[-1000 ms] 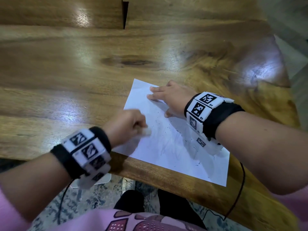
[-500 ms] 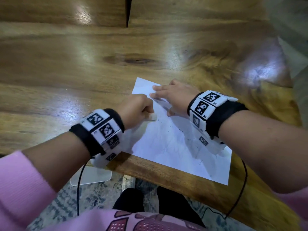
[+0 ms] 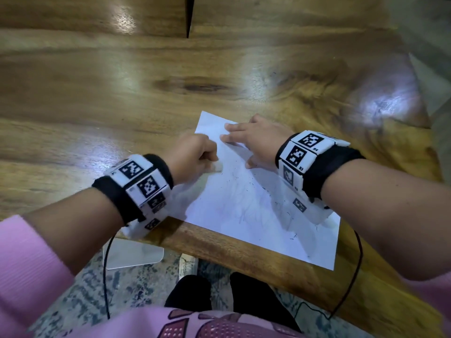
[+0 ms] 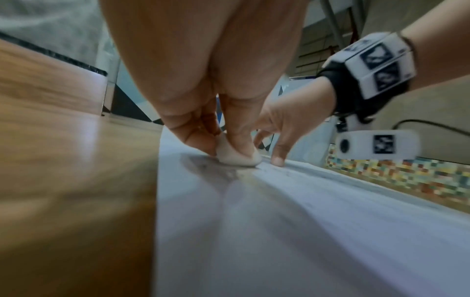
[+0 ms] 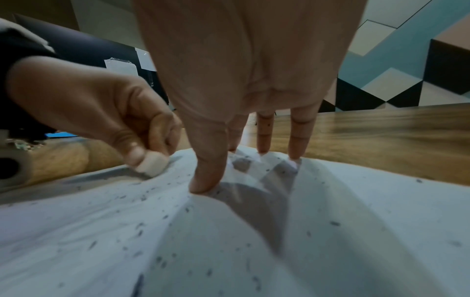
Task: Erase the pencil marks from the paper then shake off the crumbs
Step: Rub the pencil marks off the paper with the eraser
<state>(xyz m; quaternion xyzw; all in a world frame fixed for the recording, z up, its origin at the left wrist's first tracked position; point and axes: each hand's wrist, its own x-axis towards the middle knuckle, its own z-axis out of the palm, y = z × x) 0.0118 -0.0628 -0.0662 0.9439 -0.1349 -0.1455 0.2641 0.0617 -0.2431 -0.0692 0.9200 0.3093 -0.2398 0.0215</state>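
Note:
A white sheet of paper lies on the wooden table near its front edge, with faint pencil marks and dark eraser crumbs scattered over it. My left hand pinches a small cream eraser and presses it on the paper's left part. My right hand lies flat on the far part of the sheet, straight fingers spread and pressing it down. Both hands are close together.
The wooden table stretches far beyond the paper; its front edge runs just below the sheet. A black cable hangs from my right wrist over the edge. A white flat object lies on the floor below.
My left hand has carried the eraser up the sheet, from the near left part toward the far left corner beside my right hand. The right hand has stayed pressing the paper.

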